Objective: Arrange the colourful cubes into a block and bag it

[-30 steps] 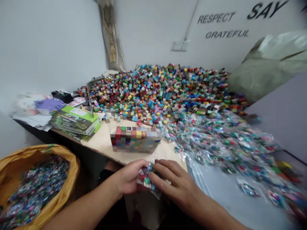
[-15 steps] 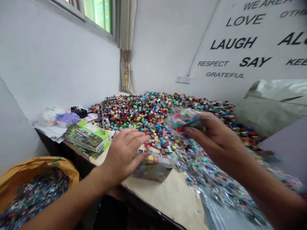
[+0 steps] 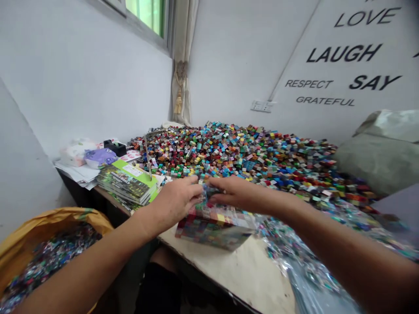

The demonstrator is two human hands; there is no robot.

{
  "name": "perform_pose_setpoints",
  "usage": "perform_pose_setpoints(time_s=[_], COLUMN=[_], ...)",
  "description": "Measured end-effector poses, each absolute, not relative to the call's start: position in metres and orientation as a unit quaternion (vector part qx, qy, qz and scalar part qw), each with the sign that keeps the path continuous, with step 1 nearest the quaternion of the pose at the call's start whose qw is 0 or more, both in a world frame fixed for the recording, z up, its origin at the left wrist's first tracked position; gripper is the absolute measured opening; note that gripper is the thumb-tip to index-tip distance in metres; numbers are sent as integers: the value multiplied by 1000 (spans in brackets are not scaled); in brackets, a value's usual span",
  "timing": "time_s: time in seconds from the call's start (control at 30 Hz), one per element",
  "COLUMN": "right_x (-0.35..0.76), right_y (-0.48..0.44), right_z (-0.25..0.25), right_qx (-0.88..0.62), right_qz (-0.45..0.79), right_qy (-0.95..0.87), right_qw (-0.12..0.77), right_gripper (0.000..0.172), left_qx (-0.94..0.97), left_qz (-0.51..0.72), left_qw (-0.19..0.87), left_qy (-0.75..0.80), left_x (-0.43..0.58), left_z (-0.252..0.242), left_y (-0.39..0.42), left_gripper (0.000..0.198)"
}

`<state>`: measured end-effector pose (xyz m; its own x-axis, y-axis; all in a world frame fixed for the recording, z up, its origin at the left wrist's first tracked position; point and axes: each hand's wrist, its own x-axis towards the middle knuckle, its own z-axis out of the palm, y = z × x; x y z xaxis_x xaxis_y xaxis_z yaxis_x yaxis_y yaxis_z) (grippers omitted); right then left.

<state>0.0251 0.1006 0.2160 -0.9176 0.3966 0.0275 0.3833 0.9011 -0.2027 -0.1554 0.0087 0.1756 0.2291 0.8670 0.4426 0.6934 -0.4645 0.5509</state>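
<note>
Two bare hands meet in the head view: the left hand (image 3: 175,204) and right hand (image 3: 237,192) are together, pinching a small clear plastic packet (image 3: 205,194) between their fingertips. Just below the grip sits a stacked block of tiny coloured bricks (image 3: 214,231); beyond it spreads a heap of loose bricks (image 3: 252,157). Left of the grip, low down, is a yellow sack (image 3: 78,216); to the right lie loose packets (image 3: 281,244). One risk — a slipping pinch could drop the packet and knock the block apart.

A small, crinkled clear plastic packet (image 3: 206,194) of multicoloured bricks sits pinched between the left hand (image 3: 175,203) and right hand (image 3: 237,192).
</note>
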Motion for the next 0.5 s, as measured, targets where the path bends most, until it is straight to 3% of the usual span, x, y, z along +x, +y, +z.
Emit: perform_pose_setpoints(time_s=[0.1, 0.27, 0.4, 0.5], right_x=[12, -10, -20, -19], right_y=[118, 143, 144, 132], right_z=[218, 206, 189, 180], right_qx=[-182, -139, -144, -204], right_qz=[292, 368, 320, 186], right_qy=[-938, -912, -928, -957], right_qw=[-53, -117, -127, -86], right_gripper=[19, 18, 18, 14], left_qx=[778, 775, 765, 759], left_qz=[379, 410, 435, 454], left_qw=[149, 186, 197, 198], left_qy=[479, 443, 432, 423], left_x=[-160, -160, -163, -168], left_z=[171, 166, 163, 157], left_y=[10, 11, 13, 11], left_gripper=[13, 17, 16, 13])
